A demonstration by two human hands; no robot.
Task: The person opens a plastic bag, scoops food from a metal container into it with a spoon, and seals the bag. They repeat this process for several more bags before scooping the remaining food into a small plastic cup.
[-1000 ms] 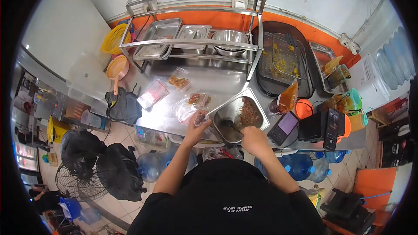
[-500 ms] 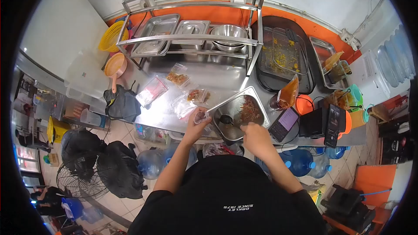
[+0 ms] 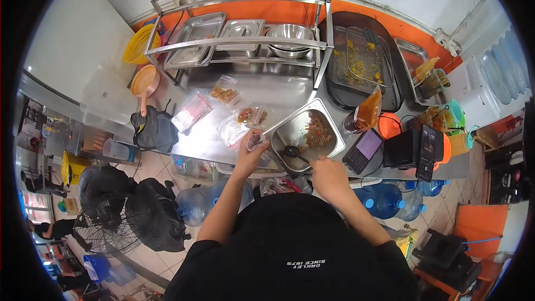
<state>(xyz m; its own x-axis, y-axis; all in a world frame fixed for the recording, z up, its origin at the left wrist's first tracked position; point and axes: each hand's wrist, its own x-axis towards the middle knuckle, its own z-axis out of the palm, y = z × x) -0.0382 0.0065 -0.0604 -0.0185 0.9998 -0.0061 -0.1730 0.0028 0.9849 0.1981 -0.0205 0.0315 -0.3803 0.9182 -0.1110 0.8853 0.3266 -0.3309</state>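
Note:
My left hand (image 3: 250,153) is closed on a small clear plastic bag (image 3: 257,141), held at the left rim of a deep steel pan (image 3: 284,131). Whether the bag contains anything is hard to make out. My right hand (image 3: 327,172) grips the handle of a black ladle (image 3: 291,151), whose bowl rests low in the pan's near left part. Brown shredded food (image 3: 317,130) lies in the pan's far right part. Left of the pan, several filled bags lie on the steel table (image 3: 276,90), among them a bag of orange-brown food (image 3: 252,116).
A steel rack (image 3: 239,40) with trays and bowls stands behind. Right of the pan are a phone-like device with keys (image 3: 363,151), an orange cup (image 3: 389,126) and an upright phone (image 3: 428,151). At left sit a black bag (image 3: 153,128) and an orange-brown saucepan (image 3: 145,81).
The pan has shifted slightly away from me. The ladle's bowl stays near the pan's near left side. My left hand still holds the bag by the rim, and the view has shifted a little.

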